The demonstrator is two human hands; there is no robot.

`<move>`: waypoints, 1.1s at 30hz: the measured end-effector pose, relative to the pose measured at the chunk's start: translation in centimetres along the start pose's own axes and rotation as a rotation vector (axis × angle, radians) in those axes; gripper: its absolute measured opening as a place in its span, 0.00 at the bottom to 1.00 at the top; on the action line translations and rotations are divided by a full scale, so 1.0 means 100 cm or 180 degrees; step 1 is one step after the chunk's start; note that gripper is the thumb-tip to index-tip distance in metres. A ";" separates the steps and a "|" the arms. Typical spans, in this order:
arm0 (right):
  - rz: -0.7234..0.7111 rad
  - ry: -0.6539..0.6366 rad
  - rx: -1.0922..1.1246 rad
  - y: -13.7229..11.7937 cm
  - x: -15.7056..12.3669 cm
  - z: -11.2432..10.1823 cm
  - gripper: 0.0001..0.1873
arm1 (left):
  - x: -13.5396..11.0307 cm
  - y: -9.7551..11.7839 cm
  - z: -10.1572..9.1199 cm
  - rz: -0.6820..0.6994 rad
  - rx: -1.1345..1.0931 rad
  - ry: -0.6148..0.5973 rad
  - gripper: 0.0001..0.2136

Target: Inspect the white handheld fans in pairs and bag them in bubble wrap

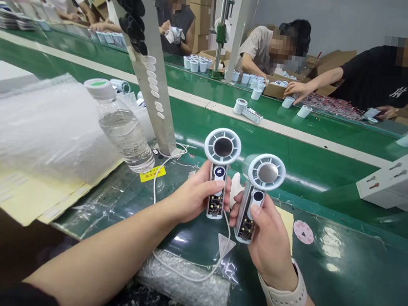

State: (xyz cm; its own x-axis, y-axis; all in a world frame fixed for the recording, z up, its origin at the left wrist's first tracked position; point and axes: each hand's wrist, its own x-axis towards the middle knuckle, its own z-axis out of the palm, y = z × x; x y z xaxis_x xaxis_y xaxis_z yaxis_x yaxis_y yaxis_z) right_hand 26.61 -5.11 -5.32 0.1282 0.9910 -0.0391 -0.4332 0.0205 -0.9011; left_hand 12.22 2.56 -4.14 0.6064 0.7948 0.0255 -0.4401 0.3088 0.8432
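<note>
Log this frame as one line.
left hand: holds left fan, display lit | right hand: holds right fan, display dark | bottle: left of fans | cable: below hands

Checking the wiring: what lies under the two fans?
A white cable loops over the green table and bubble wrap. It rises between the left hand and right hand, which hide its end.

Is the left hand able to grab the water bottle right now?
Probably not: the left hand is full, gripping a small fan. The water bottle stands near, though, with nothing tall between.
</note>
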 end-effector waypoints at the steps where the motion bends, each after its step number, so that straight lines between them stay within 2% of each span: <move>1: -0.0046 -0.0012 -0.0045 0.000 0.000 0.000 0.11 | 0.000 -0.001 0.000 0.0021 0.0033 -0.0038 0.18; 9: -0.0006 0.0232 -0.0060 0.000 0.003 0.000 0.10 | 0.003 -0.001 0.001 -0.0074 0.0131 0.0257 0.18; 15: 0.0167 0.0254 0.0019 0.000 0.003 0.002 0.13 | 0.004 -0.001 0.001 -0.0031 0.0151 0.0247 0.17; 19: 0.0105 0.0216 -0.0007 -0.001 0.003 0.004 0.14 | 0.005 -0.003 0.000 0.0000 0.0194 0.0225 0.17; 23: 0.0180 0.0333 0.0097 -0.004 0.004 0.003 0.14 | 0.005 -0.003 0.000 0.0012 0.0238 0.0264 0.17; 27: 0.0245 0.0375 0.0269 -0.005 0.005 0.001 0.14 | 0.004 -0.002 -0.001 0.0002 0.0050 0.0083 0.18; 33: 0.0208 0.0255 0.0342 -0.001 0.006 -0.002 0.13 | 0.003 -0.004 -0.005 0.0192 0.0182 -0.0152 0.20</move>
State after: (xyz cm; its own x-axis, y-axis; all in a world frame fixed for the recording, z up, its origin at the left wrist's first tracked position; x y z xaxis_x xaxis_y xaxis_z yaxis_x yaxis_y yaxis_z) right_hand 26.95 -4.54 -5.31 0.1656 0.9770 -0.1344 -0.5354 -0.0254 -0.8442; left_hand 12.19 2.92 -4.72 0.6116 0.7847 0.1015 -0.4390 0.2297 0.8686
